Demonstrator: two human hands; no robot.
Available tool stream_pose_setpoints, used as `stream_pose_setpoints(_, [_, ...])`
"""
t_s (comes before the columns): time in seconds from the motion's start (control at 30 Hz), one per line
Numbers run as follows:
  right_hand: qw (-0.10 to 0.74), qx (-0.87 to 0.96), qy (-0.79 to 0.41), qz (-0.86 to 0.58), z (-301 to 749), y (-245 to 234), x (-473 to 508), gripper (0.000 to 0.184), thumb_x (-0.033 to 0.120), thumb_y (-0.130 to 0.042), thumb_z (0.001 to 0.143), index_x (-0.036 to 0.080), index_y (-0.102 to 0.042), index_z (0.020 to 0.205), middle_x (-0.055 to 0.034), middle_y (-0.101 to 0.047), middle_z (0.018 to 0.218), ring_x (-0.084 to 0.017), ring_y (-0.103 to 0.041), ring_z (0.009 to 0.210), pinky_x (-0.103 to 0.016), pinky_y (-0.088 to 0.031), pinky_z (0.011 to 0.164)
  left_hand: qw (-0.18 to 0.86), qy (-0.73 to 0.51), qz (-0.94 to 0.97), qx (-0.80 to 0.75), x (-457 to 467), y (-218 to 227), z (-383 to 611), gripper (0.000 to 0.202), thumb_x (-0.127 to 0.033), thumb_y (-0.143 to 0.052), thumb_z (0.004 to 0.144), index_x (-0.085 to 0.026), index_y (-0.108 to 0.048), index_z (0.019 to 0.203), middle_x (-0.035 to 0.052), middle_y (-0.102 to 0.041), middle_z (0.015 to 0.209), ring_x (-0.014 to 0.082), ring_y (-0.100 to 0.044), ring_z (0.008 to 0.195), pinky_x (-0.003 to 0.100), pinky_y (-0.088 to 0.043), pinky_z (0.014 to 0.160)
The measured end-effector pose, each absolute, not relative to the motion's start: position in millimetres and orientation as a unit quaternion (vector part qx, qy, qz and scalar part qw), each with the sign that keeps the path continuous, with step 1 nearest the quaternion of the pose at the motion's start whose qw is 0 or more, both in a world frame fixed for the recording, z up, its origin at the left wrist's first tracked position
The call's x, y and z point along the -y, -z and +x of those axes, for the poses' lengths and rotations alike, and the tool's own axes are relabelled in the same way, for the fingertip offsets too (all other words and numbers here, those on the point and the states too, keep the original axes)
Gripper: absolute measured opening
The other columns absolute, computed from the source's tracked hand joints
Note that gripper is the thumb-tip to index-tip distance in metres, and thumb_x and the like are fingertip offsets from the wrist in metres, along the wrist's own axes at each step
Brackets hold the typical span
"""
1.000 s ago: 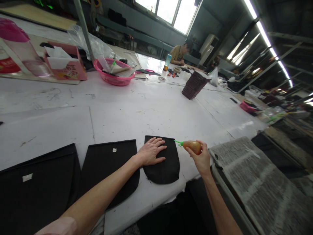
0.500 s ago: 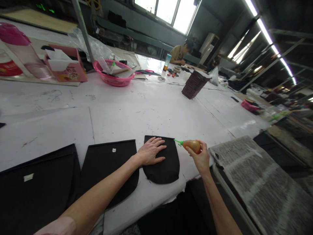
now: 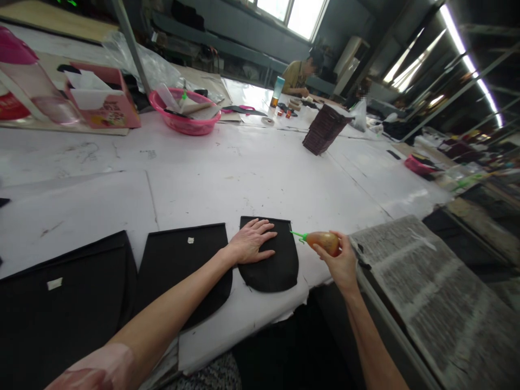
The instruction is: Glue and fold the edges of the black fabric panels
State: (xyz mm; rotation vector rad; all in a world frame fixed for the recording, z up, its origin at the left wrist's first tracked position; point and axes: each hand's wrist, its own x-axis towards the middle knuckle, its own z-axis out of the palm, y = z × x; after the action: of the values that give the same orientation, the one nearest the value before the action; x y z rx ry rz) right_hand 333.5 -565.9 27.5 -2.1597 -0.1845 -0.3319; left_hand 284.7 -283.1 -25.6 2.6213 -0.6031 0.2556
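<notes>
A small black fabric piece (image 3: 280, 265) with a straight top edge and rounded bottom lies near the table's front edge. My left hand (image 3: 252, 241) rests flat on it, fingers spread. Held in my right hand (image 3: 340, 261) is a squeeze bottle (image 3: 323, 241) of amber liquid with a thin green nozzle. The nozzle's tip is at the upper right edge of the black piece; whether it touches, I cannot tell. To the left lie a larger black piece (image 3: 190, 265) and a stack of black pieces (image 3: 81, 309), each with a small pale tag.
On the white table (image 3: 227, 184) stand a pink basket (image 3: 187, 125), a tissue box (image 3: 109, 111), a pink-lidded bottle (image 3: 49, 92) and a dark maroon stack (image 3: 325, 130). A metal pole (image 3: 132, 46) rises behind. Grey sheeting (image 3: 430, 292) lies at right. A person (image 3: 298, 76) sits across the table.
The camera view has shifted slightly. The bottle's nozzle has moved a little down along the right edge of the small black piece. My left hand stays flat on it.
</notes>
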Motion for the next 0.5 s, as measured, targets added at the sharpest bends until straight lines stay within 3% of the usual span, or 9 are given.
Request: stream_pose_setpoints(0.5, [0.437, 0.065, 0.111, -0.890, 298, -33, 586, 0.067, 0.054, -0.083, 0.064, 0.024, -0.059, 0.119, -0.0063, -0.066, 0.106, -0.027, -0.065, 0.090, -0.043, -0.057, 0.081, 0.211, -0.093, 0.948, 0.220, 283, 24, 284, 0.055, -0.058, -0.049, 0.093, -0.024, -0.056, 0.135, 0.0082, -0.048, 0.149, 0.0282, -0.036, 0.143, 0.047, -0.021, 0.121])
